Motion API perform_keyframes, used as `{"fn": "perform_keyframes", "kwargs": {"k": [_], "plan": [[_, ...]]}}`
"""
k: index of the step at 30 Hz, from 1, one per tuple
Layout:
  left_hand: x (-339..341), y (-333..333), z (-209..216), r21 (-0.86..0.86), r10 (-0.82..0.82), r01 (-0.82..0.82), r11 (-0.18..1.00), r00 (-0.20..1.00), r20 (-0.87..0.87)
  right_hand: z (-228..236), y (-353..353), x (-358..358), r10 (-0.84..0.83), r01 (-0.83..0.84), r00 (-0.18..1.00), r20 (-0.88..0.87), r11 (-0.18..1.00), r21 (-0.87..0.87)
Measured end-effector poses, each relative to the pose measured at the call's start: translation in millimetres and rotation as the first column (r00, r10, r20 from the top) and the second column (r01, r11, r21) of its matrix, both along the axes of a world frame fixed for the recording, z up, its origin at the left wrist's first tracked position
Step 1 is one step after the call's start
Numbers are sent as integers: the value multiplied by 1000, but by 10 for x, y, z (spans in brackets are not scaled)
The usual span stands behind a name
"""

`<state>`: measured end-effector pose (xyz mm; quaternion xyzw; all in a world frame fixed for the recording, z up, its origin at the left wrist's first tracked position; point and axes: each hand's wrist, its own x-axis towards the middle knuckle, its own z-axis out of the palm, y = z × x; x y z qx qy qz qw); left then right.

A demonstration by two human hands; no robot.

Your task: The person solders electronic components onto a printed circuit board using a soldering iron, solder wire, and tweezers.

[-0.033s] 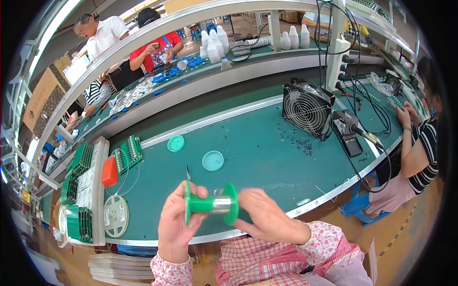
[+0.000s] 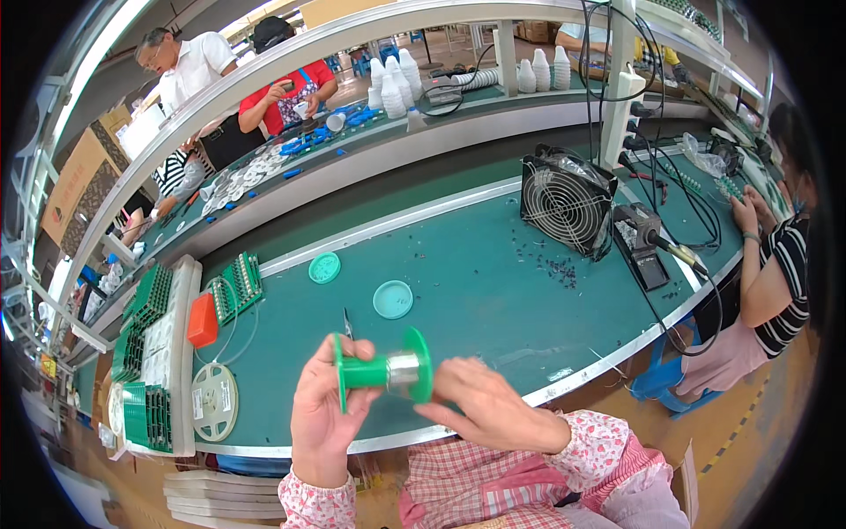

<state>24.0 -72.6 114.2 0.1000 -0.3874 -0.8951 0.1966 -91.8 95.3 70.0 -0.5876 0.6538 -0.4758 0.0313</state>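
My left hand (image 2: 322, 401) grips a green spool (image 2: 363, 374) by its left end, thumb and fingers around the flange and core. Silvery wire, apparently solder, is wound at the spool's right end. Beside the right flange is my right hand (image 2: 489, 406), its fingers curled and drawn together close to the rim. Whatever may be in those fingers is too small to make out. A slim dark tool (image 2: 347, 323), perhaps tweezers, lies on the bench just beyond my left hand. Two round turquoise dishes, a larger one (image 2: 393, 300) and a smaller one (image 2: 325, 267), lie farther off.
A black fan (image 2: 568, 203) and a soldering iron (image 2: 670, 248) on its stand are at right, among cables. Small dark bits (image 2: 555, 264) lie nearby. Green circuit boards (image 2: 148, 414), a red box (image 2: 203, 319) and a cream reel (image 2: 214, 400) are at left. Co-workers sit around.
The spool has shifted slightly left and turned a little. My right hand has moved slightly down and its fingers have drawn in beside the flange.
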Motion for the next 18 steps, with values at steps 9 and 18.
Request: {"fn": "perform_keyframes", "kwargs": {"k": [9,18], "plan": [[171,-172,-283,-31,-286,292,956,900,-329,144,108,-635,-353,327,927,126,927,184],[-43,-45,-226,35,-79,89,995,971,-227,21,23,-164,46,-55,996,75,990,129]]}}
